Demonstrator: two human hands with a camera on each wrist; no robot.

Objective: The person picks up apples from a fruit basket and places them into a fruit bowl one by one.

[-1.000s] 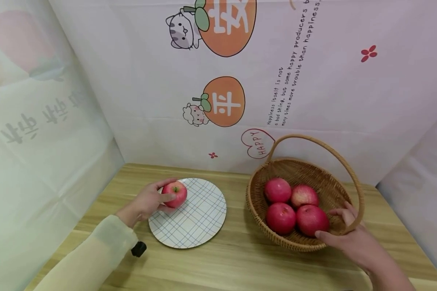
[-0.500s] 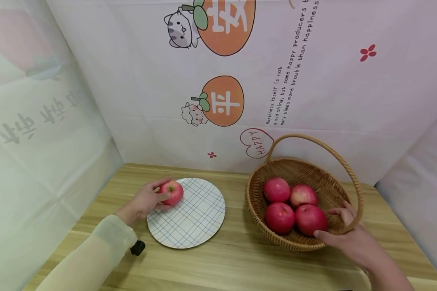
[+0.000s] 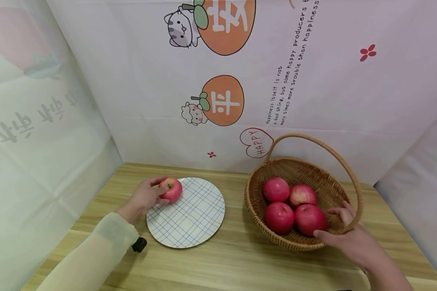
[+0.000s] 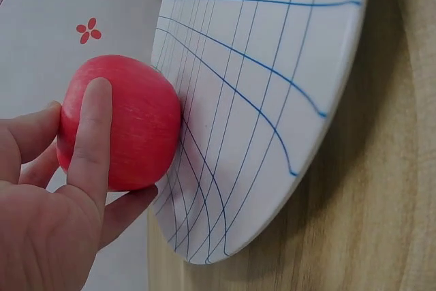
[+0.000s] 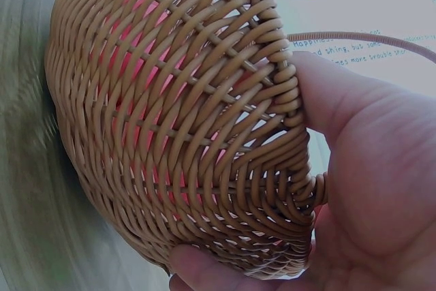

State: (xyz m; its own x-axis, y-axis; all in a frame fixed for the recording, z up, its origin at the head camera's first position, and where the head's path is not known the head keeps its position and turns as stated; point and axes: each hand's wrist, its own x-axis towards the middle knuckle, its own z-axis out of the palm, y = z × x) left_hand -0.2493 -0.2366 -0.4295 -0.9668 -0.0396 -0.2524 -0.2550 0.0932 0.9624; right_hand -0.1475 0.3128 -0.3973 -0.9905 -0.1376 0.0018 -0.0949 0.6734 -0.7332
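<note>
Red apple (image 3: 172, 192) is at far L edge of round grid-print plate (image 3: 189, 220). Wicker basket (image 3: 295, 171), to its R, has 4 red apples (image 3: 310, 220) bunched inside. L hand (image 3: 145, 199) holds lone apple, fingers spread approx. its width; R hand (image 3: 354, 237) grips basket's near-R rim.

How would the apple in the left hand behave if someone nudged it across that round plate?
The apple would likely roll, since it is rounded and the plate shows no raised rim. Its smooth-looking surface may be slightly slippery. It is probably firm: no dent shows where the left hand grips it.
</note>
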